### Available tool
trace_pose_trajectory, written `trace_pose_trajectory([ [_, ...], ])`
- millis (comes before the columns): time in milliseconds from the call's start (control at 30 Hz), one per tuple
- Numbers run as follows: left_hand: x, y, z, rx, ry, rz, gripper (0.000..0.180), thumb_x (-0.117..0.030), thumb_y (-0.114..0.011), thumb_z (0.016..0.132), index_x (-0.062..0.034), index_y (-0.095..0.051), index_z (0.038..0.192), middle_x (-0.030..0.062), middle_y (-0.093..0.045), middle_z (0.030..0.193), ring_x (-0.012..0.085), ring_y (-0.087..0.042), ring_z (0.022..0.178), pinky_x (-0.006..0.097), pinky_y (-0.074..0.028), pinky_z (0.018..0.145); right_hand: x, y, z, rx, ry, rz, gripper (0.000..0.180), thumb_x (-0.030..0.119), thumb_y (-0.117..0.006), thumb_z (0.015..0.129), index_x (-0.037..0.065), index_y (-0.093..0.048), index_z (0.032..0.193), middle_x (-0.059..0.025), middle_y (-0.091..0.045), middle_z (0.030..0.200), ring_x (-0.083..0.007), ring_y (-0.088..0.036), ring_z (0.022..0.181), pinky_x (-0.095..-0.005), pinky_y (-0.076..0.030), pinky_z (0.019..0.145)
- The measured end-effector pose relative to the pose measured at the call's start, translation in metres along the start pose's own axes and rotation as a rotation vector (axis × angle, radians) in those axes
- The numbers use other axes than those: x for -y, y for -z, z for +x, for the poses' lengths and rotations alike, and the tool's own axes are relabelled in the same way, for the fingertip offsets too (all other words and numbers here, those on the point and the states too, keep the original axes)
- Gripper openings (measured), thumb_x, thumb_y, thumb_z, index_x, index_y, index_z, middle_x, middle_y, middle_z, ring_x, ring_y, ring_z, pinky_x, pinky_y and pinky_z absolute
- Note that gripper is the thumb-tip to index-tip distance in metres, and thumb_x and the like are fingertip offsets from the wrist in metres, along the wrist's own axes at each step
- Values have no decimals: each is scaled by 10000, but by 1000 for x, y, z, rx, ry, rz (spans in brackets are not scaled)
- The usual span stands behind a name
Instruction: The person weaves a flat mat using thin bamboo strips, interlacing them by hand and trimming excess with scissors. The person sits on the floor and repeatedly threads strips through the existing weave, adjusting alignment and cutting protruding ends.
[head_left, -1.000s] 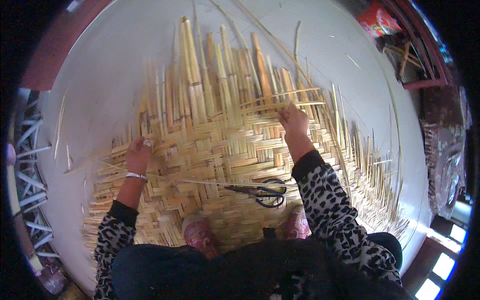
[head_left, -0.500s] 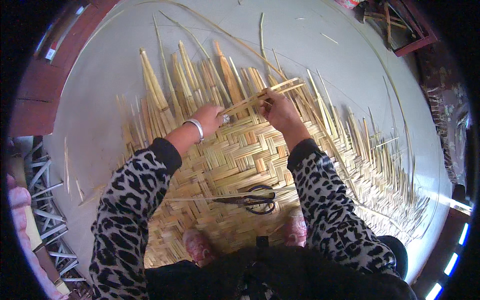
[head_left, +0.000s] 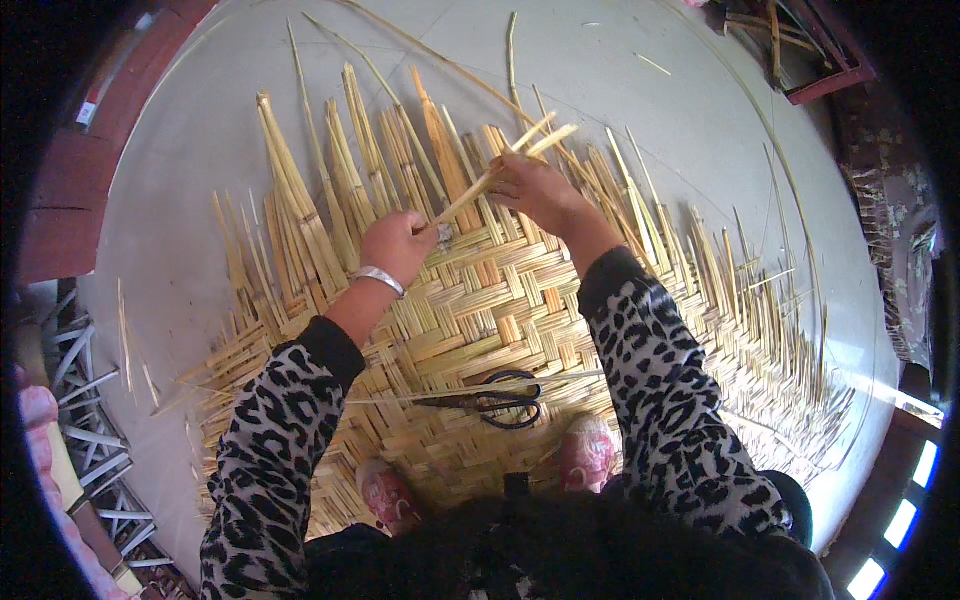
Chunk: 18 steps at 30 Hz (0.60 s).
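A half-woven mat of pale split strips spreads over the floor under both my arms. My left hand, with a silver bracelet at its wrist, is closed around the lower end of a folded strip. Further up that strip, my right hand grips it with bent fingers, and two loose ends stick out beyond the fingertips. Both hands are over the mat's far woven edge, where upright strip ends fan out. Black-handled scissors lie on the weave between my forearms, a long thin strip beside them.
My pink shoes stand on the near part of the mat. Grey floor surrounds it, with long thin strips lying across. A dark red wooden frame is at the left, white metal bars below it, a wooden stool-like piece far right.
Both hands have shifted slightly left. The right hand has moved up along the strip, whose two ends now spread apart more. My view has shifted a little over the mat.
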<state>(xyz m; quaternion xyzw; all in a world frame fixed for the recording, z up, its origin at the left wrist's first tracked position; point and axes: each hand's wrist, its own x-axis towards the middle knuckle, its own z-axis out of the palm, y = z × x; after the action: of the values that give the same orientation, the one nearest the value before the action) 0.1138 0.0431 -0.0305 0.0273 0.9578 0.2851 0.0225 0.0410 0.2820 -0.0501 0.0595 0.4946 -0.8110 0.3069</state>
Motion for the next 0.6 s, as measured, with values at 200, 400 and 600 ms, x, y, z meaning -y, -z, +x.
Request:
trace_pose_trajectory([
  [200, -1, -14, -7, -200, 224, -171, 270, -299, -690, 812, -29, -679, 807, 148, -649, 680, 304, -635, 617, 402, -490, 596, 10, -34, 37, -25, -80, -806, 569, 459, -605, 902, -12, -555, 1218, -175, -597, 1220, -279, -542, 1200, -373, -432, 999],
  [400, 4, -13, -5, -215, 281, -208, 322, -346, -708, 803, -27, -676, 781, 118, -618, 611, 268, -599, 550, 385, -475, 576, 10, -34, 48, -264, 295, -1381, 512, 398, -666, 814, -6, -620, 1124, -216, -680, 1031, -381, -650, 966, -424, -511, 859],
  [600, 6, -6, -2, -214, 262, -163, 276, -288, -705, 757, -14, -674, 772, 158, -649, 676, 310, -626, 610, 398, -481, 593, 12, -30, 60, -218, -30, -1398, 541, 451, -755, 736, -37, -678, 955, -228, -689, 1014, -374, -665, 963, -440, -521, 848],
])
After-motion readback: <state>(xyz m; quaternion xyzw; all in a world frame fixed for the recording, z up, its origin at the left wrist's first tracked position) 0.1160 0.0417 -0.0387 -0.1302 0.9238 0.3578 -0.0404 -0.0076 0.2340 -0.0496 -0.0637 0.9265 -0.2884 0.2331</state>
